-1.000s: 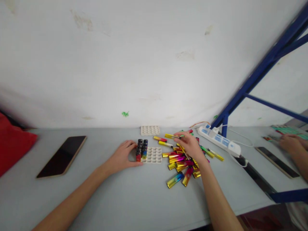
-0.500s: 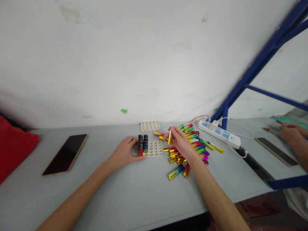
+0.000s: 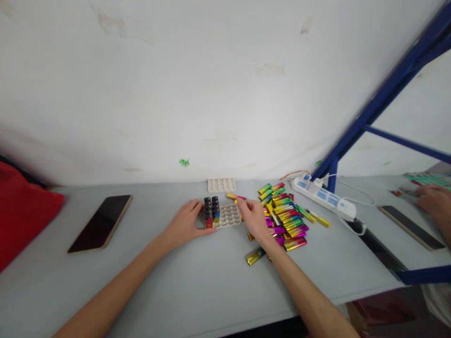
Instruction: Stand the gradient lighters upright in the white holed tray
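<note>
left grip (image 3: 185, 221): clasping tray (image 3: 228, 215) by left end | right grip (image 3: 252, 218): hold unclear, beside tray's right edge

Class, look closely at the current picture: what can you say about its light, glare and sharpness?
Head view: soft, fairly even light on the wall, without hard shadows; head view: bright glints on the shiny lighters; head view: the other person's hand at the right edge looks soft; head view: detail at the right hand's fingertips is too small and unclear to read.
</note>
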`<state>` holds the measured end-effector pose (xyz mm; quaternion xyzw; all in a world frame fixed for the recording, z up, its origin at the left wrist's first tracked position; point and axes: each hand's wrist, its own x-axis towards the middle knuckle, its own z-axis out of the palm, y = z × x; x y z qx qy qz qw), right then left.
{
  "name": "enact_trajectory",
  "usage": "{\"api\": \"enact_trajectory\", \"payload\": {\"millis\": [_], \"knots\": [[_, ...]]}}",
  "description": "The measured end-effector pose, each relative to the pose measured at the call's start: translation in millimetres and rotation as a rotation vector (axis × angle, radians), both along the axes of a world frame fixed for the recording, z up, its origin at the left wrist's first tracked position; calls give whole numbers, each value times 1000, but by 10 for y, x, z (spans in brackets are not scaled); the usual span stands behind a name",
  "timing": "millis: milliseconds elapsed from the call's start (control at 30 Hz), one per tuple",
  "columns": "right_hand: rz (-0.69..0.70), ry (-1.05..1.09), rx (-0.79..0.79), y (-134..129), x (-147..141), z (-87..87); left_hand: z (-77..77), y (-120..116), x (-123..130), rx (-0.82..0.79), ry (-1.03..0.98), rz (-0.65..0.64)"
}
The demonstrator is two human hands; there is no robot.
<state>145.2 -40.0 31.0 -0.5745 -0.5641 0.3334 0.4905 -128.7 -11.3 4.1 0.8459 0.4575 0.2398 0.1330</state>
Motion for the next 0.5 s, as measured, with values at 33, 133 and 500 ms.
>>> {"api": "enact_trajectory", "payload": {"millis": [33,133,500], "knots": [[-5,-21,2,-4,6,5,-2,1,-4,-1,0,-3],[16,-57,9,-16,11,25,-7,4,-15,-7,-3,-11],[309,-304,195,-157,40,102,10,-26,-14,-27,7,-7]]}}
